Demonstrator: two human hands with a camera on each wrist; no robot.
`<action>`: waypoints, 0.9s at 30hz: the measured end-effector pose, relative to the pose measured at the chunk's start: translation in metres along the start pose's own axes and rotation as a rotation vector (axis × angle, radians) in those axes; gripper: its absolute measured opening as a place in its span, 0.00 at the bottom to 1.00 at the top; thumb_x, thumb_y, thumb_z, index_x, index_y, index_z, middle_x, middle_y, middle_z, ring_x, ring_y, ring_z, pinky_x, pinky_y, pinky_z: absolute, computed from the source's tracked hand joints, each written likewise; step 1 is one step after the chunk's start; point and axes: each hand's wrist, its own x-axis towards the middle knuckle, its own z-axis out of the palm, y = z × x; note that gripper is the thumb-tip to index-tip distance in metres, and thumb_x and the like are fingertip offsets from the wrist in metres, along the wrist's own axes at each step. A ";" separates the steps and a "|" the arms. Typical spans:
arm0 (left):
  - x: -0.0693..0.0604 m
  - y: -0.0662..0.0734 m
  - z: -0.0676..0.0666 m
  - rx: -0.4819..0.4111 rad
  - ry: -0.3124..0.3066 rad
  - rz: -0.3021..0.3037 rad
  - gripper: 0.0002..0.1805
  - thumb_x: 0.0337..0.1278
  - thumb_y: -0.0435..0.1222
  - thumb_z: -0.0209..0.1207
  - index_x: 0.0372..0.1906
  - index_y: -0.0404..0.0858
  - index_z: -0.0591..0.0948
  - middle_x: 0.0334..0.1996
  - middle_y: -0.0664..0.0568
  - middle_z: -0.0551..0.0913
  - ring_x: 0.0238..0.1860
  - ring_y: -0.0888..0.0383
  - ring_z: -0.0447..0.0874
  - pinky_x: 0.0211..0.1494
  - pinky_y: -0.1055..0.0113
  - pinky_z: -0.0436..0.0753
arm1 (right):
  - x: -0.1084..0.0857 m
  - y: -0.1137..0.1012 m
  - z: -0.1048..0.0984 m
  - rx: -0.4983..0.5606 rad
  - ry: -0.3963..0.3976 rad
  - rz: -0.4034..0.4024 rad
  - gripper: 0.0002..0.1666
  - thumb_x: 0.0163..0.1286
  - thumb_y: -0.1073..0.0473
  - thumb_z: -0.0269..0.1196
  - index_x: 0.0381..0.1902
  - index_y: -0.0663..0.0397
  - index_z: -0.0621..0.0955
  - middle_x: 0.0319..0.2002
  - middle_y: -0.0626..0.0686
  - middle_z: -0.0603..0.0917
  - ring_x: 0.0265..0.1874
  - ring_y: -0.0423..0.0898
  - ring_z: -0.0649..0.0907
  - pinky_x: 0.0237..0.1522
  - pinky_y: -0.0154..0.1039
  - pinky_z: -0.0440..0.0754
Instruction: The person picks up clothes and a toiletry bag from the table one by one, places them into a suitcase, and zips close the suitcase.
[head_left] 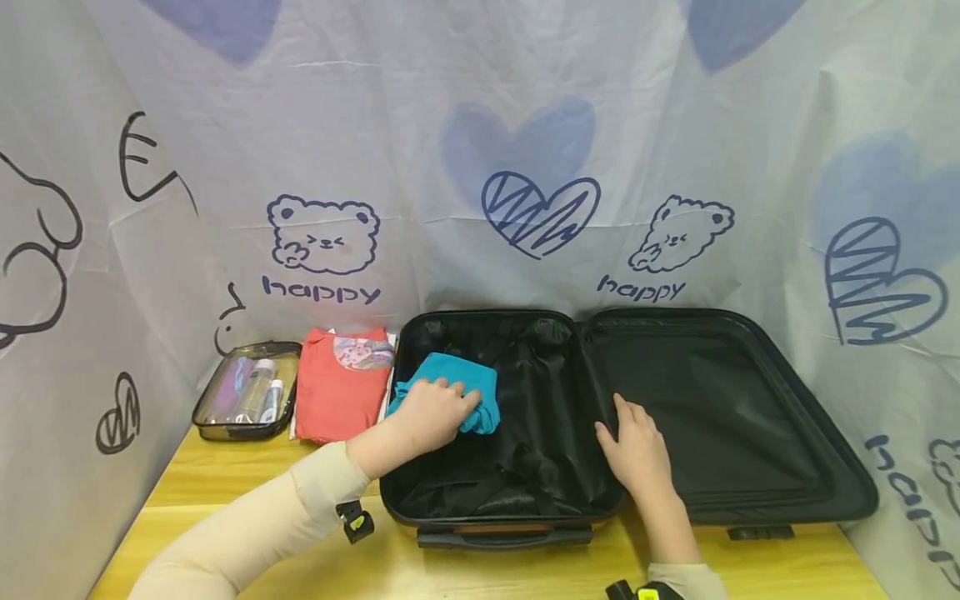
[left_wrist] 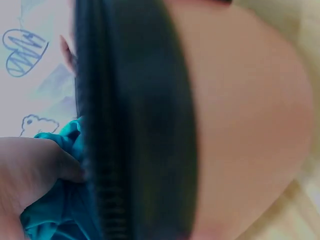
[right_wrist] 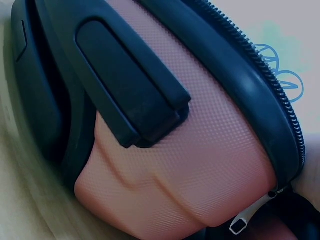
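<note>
A folded teal garment [head_left: 471, 382] lies at the left side of the black-lined suitcase base [head_left: 551, 417], in the head view. My left hand [head_left: 433, 414] holds it from above with curled fingers. In the left wrist view, the thumb presses into the teal fabric [left_wrist: 60, 215], and the suitcase's dark zipped rim [left_wrist: 145, 120] hides much of the hand. My right hand [head_left: 639, 450] rests near the hinge side between base and opened lid [head_left: 742, 417], its fingers extended and holding nothing. The right wrist view shows mostly the suitcase's pink shell [right_wrist: 215, 145], not that hand's fingers.
Left of the suitcase lies a folded coral-red garment [head_left: 337, 387] with a printed patch. Beyond it sits a clear zipped toiletry pouch [head_left: 217, 432] with bottles inside. A carry handle [head_left: 504, 538] sticks out at the suitcase's front. Printed curtain [head_left: 435, 275] hangs close behind the wooden table [head_left: 390, 575].
</note>
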 end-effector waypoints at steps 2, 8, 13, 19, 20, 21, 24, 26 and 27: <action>-0.003 0.004 0.001 -0.036 -0.042 0.008 0.12 0.50 0.38 0.66 0.40 0.45 0.80 0.28 0.52 0.82 0.22 0.54 0.76 0.16 0.65 0.73 | 0.000 0.000 0.000 0.004 0.012 -0.004 0.38 0.72 0.49 0.56 0.72 0.64 0.62 0.66 0.69 0.69 0.65 0.67 0.69 0.62 0.65 0.70; -0.011 0.014 0.002 -0.160 -0.223 0.051 0.16 0.54 0.40 0.66 0.48 0.46 0.79 0.34 0.51 0.83 0.27 0.53 0.79 0.19 0.62 0.77 | 0.000 0.001 0.000 0.005 0.017 -0.014 0.38 0.72 0.49 0.57 0.71 0.65 0.63 0.65 0.69 0.69 0.64 0.67 0.70 0.61 0.65 0.70; -0.016 0.018 0.004 -0.160 -0.292 0.123 0.25 0.55 0.49 0.66 0.59 0.50 0.77 0.41 0.52 0.83 0.33 0.54 0.81 0.25 0.63 0.81 | 0.000 0.002 -0.001 0.000 -0.008 -0.014 0.38 0.73 0.50 0.55 0.72 0.66 0.61 0.66 0.70 0.68 0.65 0.68 0.69 0.62 0.65 0.69; -0.026 0.013 0.006 -0.197 -0.432 0.204 0.36 0.58 0.64 0.55 0.70 0.58 0.67 0.64 0.53 0.76 0.58 0.52 0.79 0.51 0.54 0.83 | 0.001 0.000 -0.002 0.005 -0.017 -0.008 0.38 0.73 0.49 0.55 0.72 0.66 0.61 0.67 0.70 0.67 0.66 0.68 0.68 0.63 0.65 0.68; -0.028 0.010 0.006 -0.209 -0.452 0.211 0.36 0.59 0.64 0.54 0.71 0.60 0.66 0.67 0.53 0.73 0.62 0.51 0.76 0.55 0.52 0.82 | 0.001 0.000 -0.002 0.008 -0.019 -0.009 0.38 0.73 0.49 0.55 0.72 0.66 0.61 0.67 0.70 0.67 0.66 0.68 0.68 0.63 0.65 0.68; -0.031 0.008 0.006 -0.220 -0.464 0.217 0.36 0.59 0.65 0.53 0.72 0.61 0.65 0.68 0.53 0.72 0.65 0.50 0.74 0.57 0.50 0.80 | 0.001 -0.001 -0.001 0.008 -0.021 -0.011 0.38 0.73 0.49 0.55 0.72 0.66 0.61 0.67 0.70 0.67 0.66 0.68 0.68 0.63 0.65 0.68; -0.037 0.002 0.007 -0.230 -0.484 0.227 0.37 0.58 0.67 0.51 0.72 0.65 0.62 0.71 0.53 0.68 0.70 0.50 0.69 0.61 0.46 0.77 | 0.001 0.000 -0.001 0.009 -0.018 -0.013 0.38 0.73 0.49 0.55 0.72 0.66 0.61 0.67 0.70 0.67 0.65 0.68 0.68 0.63 0.66 0.68; -0.040 -0.001 0.008 -0.231 -0.477 0.237 0.37 0.57 0.67 0.52 0.72 0.65 0.62 0.72 0.52 0.68 0.71 0.49 0.68 0.62 0.45 0.76 | 0.000 0.000 0.000 0.010 -0.015 -0.013 0.38 0.73 0.49 0.55 0.72 0.66 0.61 0.67 0.70 0.67 0.65 0.68 0.68 0.62 0.66 0.68; -0.041 -0.001 0.009 -0.228 -0.473 0.243 0.37 0.57 0.67 0.52 0.72 0.66 0.62 0.72 0.52 0.68 0.71 0.49 0.67 0.61 0.45 0.76 | 0.000 0.001 0.000 0.010 -0.014 -0.013 0.38 0.73 0.49 0.55 0.72 0.66 0.61 0.67 0.70 0.67 0.65 0.68 0.68 0.62 0.66 0.69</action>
